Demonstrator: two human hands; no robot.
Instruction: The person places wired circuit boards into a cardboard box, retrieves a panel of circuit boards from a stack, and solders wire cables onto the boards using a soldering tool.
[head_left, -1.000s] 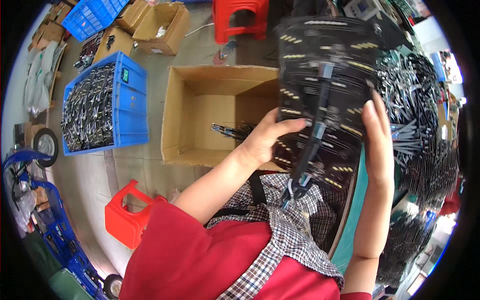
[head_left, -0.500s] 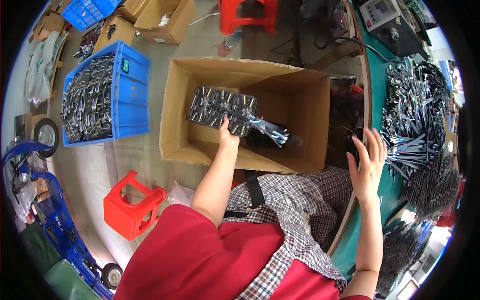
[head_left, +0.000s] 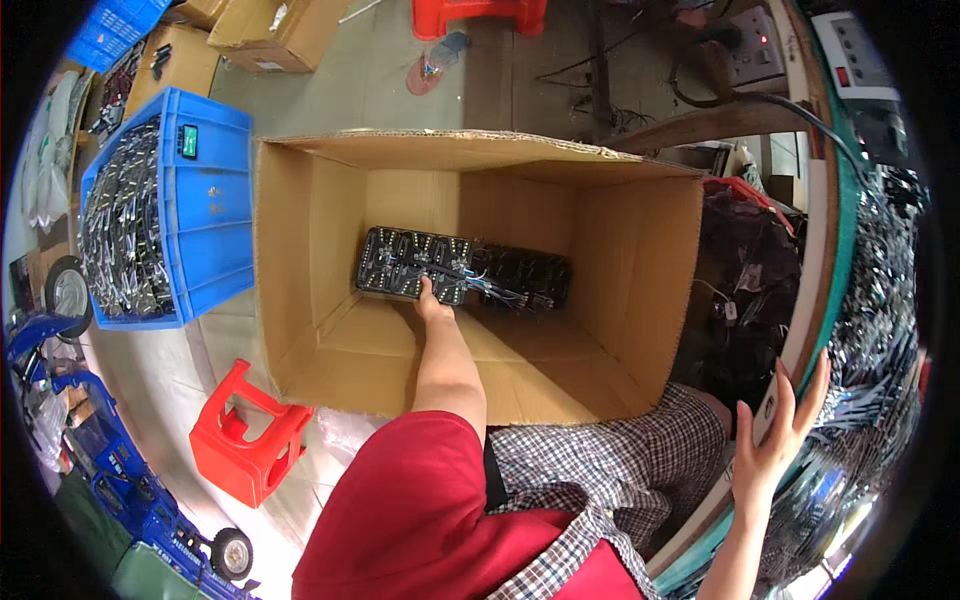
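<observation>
The left hand (head_left: 430, 298) reaches down into a big open cardboard box (head_left: 640, 300) on the floor. Its fingers close on the near edge of a flat black panel (head_left: 412, 262) studded with small silvery parts. This panel lies on the box bottom toward the far wall, and a second black panel (head_left: 525, 277) lies just beside it on the right, with a bundle of thin wires (head_left: 495, 290) across the seam between them. Otherwise the box shows only bare cardboard flaps.

The right hand (head_left: 775, 440) is open, fingers spread, holding nothing, resting at the green edge of the surface (head_left: 835, 290) to the person's right. That surface is heaped with shiny metal pieces (head_left: 880, 330).

Left of the box stands a blue crate (head_left: 215, 220) filled with similar silvery pieces. A red stool (head_left: 245, 440) sits near the box's near left corner. Farther off lie a smaller cardboard box (head_left: 275, 25) and another red stool (head_left: 480, 15).
</observation>
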